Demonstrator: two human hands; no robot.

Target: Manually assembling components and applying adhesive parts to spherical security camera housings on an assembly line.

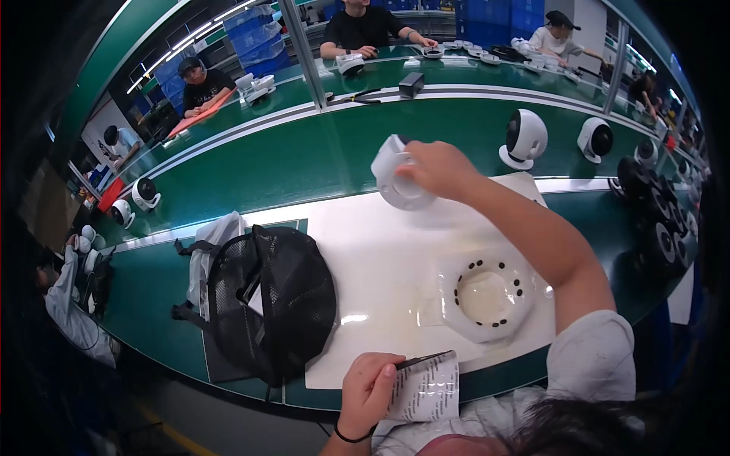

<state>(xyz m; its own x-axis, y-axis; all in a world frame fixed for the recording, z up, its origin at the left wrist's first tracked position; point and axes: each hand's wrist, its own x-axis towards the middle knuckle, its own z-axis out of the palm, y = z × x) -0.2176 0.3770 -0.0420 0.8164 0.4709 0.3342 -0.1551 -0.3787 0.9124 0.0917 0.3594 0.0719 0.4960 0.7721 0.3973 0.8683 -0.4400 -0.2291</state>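
holding, right grip (439,171): fingers curled over the right side of a tilted white device shell (386,163), which seems lifted off the surface.
device shell: in the right grip; probably light, stiff and smooth enough to slip, so best taken round its solid body, off any glossy face.
left grip (369,391): pinching a printed label sheet (426,391) near its left edge, thumb on top.
label sheet: just right of the left grip; thin and floppy, likely to crease, better taken by its margin; a dark strip (427,358) along its top is unclear in kind.
octagonal ring (471,328): white, nearer the wearer than the right grip, set with small black pads (519,292).
mesh bag (300,304): black, beyond the left grip and to its left.
surface (365,258): white-topped below the right grip.
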